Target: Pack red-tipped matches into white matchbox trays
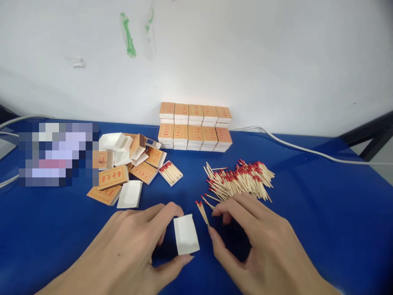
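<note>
Left hand (pixel 132 237) clamps white rectangular cardboard tray (pixel 186 235); right hand (pixel 260 235) parted; red-headed wooden matchsticks (pixel 203 214) at its thumb tip, heads away.

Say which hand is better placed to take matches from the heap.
Probably the right hand: its fingers are close to the match heap. The left hand is farther from it, with a white tray between its fingers and thumb.
</note>
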`<act>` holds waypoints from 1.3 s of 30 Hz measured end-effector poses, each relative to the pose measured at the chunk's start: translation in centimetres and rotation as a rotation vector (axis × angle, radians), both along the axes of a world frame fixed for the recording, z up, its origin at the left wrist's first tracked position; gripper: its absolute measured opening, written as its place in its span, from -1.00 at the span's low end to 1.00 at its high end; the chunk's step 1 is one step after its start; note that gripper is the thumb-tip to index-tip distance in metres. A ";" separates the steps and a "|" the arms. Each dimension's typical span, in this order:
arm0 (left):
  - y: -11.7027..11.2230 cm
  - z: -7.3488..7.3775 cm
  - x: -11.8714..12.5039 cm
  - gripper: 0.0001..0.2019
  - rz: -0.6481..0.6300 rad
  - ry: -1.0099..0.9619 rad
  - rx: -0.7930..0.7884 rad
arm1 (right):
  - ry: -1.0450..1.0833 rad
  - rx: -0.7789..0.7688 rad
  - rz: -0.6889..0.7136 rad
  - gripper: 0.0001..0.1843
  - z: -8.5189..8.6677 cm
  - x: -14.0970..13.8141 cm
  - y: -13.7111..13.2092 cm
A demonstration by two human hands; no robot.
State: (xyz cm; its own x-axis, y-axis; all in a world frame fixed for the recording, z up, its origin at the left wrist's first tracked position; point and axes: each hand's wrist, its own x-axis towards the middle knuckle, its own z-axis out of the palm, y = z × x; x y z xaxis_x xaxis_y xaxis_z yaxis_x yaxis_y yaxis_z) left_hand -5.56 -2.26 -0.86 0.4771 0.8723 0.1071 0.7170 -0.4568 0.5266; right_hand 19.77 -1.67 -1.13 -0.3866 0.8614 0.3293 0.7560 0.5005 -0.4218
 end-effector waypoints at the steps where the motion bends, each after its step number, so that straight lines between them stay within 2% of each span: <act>1: 0.0 0.0 0.0 -0.71 -0.001 -0.003 -0.009 | -0.023 0.000 0.008 -0.95 0.2 0.2 0.0; 5: 0.0 0.1 0.1 -0.73 0.007 0.007 -0.019 | -0.088 0.006 0.023 -0.92 0.1 0.3 -0.3; 12: 0.0 0.1 0.1 -0.70 0.009 0.017 -0.004 | -0.080 0.049 0.006 -0.93 -0.8 0.1 -0.2; 16: 0.1 0.0 0.1 -0.72 0.005 0.018 0.001 | -0.068 0.054 0.012 -0.90 -0.8 0.1 -0.2; 21: 0.2 0.2 0.1 -0.66 -0.002 0.025 0.018 | -0.066 0.051 0.016 -0.86 -0.7 0.2 -0.1; 28: 0.1 0.4 0.2 -0.72 -0.002 0.022 0.011 | -0.050 0.032 0.012 -0.85 -0.6 0.2 -0.1; 34: 0.0 0.2 0.1 -0.54 0.023 0.018 0.051 | -0.032 0.032 -0.014 -0.82 -1.1 0.0 0.0; 39: 0.1 0.1 0.0 -0.52 0.012 0.021 0.044 | -0.013 -0.012 -0.022 -0.82 -1.1 0.0 -0.1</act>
